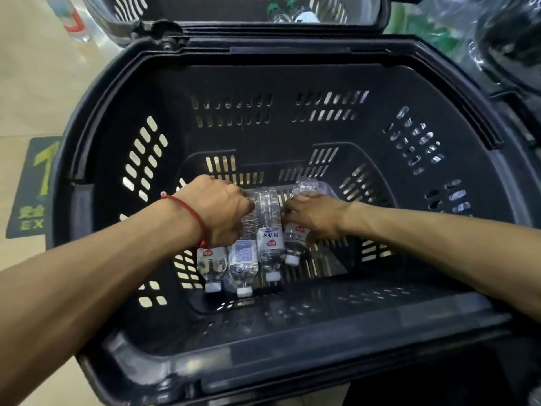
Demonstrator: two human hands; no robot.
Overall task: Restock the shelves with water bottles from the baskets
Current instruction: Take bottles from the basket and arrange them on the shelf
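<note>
A: Four clear plastic water bottles (269, 238) lie in black slotted plastic basket (278, 356), caps toward 6 o'clock.
B: Left hand (222, 212) clutches 9 o'clock bottles, right hand (316, 218) grips 3 o'clock one; slick middle one may drop.

Shows pale beige floor (32, 92) at left, with a dark sticker (22, 183) carrying a yellow-green arrow (45, 168) and lettering.

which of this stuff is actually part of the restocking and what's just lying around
Part of the job:
- water bottles, gripped by the left hand and right hand
- near basket holding them
- far basket with more bottles

Just lying about:
- floor arrow sticker
- red-labelled bottle, top left
</note>
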